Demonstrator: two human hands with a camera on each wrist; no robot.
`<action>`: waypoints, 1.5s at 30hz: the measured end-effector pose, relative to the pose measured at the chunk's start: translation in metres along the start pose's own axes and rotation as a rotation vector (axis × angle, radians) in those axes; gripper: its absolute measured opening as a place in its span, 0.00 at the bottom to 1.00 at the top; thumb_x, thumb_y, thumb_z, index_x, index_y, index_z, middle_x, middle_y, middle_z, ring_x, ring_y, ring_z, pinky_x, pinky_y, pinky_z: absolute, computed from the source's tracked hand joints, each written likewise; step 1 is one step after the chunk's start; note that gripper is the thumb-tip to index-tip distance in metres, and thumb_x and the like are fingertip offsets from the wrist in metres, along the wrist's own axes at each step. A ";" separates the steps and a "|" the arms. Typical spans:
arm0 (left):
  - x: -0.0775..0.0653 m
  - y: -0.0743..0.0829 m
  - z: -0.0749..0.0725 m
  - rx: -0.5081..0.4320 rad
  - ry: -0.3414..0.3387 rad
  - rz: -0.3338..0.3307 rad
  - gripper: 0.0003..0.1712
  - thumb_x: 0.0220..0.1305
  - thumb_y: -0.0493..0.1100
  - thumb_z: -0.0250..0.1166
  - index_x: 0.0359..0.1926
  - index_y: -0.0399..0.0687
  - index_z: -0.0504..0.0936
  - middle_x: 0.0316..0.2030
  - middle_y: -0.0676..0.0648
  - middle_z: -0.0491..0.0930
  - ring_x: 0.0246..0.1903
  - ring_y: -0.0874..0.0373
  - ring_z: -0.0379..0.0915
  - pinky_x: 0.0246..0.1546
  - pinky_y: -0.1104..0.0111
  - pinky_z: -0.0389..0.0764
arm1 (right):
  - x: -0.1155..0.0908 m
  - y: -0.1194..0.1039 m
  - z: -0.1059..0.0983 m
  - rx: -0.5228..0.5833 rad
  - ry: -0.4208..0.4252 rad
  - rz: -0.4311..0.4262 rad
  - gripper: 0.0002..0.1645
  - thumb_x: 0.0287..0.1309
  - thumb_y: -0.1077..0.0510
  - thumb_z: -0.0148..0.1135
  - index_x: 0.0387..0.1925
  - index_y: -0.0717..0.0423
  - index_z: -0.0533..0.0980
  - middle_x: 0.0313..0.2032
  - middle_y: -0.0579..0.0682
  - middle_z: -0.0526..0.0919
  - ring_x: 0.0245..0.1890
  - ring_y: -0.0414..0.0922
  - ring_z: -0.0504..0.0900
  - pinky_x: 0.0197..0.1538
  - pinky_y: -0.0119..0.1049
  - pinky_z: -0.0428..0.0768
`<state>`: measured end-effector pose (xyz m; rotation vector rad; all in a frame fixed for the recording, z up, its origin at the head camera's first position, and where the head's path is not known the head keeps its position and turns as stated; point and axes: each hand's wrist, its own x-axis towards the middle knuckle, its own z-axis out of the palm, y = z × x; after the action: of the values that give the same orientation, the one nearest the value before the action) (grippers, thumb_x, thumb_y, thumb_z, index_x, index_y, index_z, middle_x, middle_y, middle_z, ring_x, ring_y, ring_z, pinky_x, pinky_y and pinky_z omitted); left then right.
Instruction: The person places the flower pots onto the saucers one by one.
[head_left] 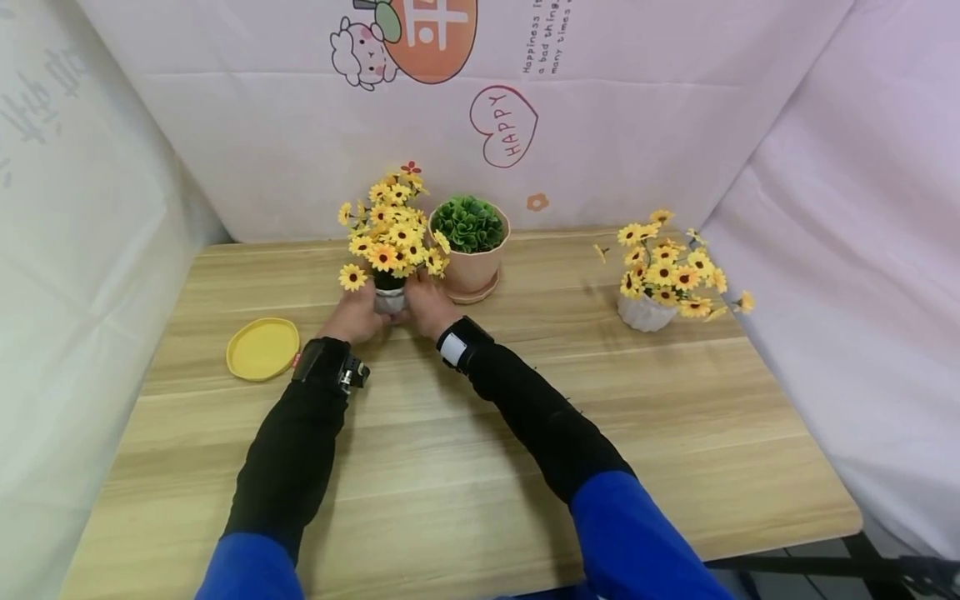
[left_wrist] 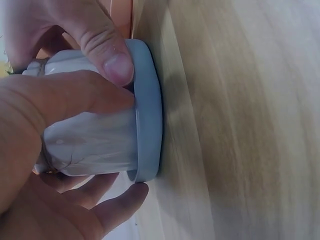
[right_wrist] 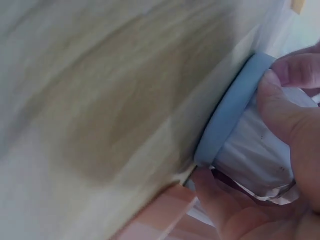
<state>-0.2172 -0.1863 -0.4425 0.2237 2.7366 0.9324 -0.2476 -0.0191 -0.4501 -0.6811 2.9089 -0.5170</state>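
White and glossy, a small pot (head_left: 389, 302) sits between two hands: the left hand (head_left: 351, 318) and right hand (head_left: 431, 307) curl round it from either side, fingers bent, thumbs close together at the rim of the blue saucer (left_wrist: 148, 115) beneath. That saucer seems to rest on the table (head_left: 450, 467), toward its back edge. Yellow flowers (head_left: 382, 257) spread above the knuckles; just to the right stands a pink planter (head_left: 468, 271) with green leaves (head_left: 468, 223). Uneven thumb pressure could, I think, tilt the pot off the saucer, and a careless turn could snag the blooms against the planter. Farther out lie a yellow dish (head_left: 262, 350), left, and a second flower pot (head_left: 647, 315), well to the right.
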 end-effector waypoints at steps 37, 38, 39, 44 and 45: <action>-0.136 -0.131 -0.030 -0.038 0.298 0.049 0.59 0.56 0.45 0.81 0.77 0.27 0.55 0.65 0.20 0.64 0.64 0.24 0.60 0.61 0.32 0.65 | -0.237 0.247 -0.105 0.417 0.073 0.682 0.82 0.60 0.16 0.56 0.79 0.79 0.36 0.77 0.86 0.33 0.76 0.83 0.50 0.73 0.77 0.61; -0.137 -0.132 -0.031 -0.045 0.310 0.046 0.58 0.55 0.45 0.82 0.76 0.27 0.56 0.64 0.21 0.64 0.64 0.25 0.60 0.60 0.33 0.65 | -0.236 0.255 -0.106 0.438 0.088 0.702 0.82 0.60 0.16 0.56 0.79 0.79 0.36 0.77 0.85 0.30 0.77 0.82 0.49 0.74 0.77 0.60; -0.137 -0.134 -0.031 -0.054 0.317 0.041 0.58 0.54 0.45 0.82 0.75 0.28 0.57 0.63 0.22 0.65 0.63 0.26 0.61 0.59 0.34 0.65 | -0.233 0.262 -0.106 0.461 0.103 0.718 0.82 0.61 0.16 0.56 0.80 0.77 0.33 0.77 0.83 0.26 0.78 0.82 0.46 0.76 0.77 0.57; -0.135 -0.138 -0.036 -0.060 0.265 -0.047 0.65 0.57 0.56 0.81 0.79 0.31 0.51 0.67 0.22 0.62 0.65 0.26 0.60 0.58 0.33 0.67 | -0.217 0.282 -0.099 0.712 0.336 0.667 0.70 0.60 0.31 0.73 0.86 0.52 0.41 0.83 0.67 0.46 0.83 0.65 0.53 0.83 0.63 0.54; -0.135 -0.139 -0.037 -0.061 0.253 -0.063 0.67 0.58 0.58 0.80 0.80 0.31 0.49 0.69 0.21 0.61 0.66 0.25 0.60 0.59 0.32 0.67 | -0.212 0.284 -0.097 0.742 0.373 0.641 0.67 0.60 0.34 0.74 0.86 0.45 0.44 0.83 0.64 0.53 0.82 0.62 0.57 0.84 0.61 0.55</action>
<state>-0.1071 -0.3466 -0.4755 0.0081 2.9168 1.0917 -0.1924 0.3447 -0.4526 0.4646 2.6474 -1.5943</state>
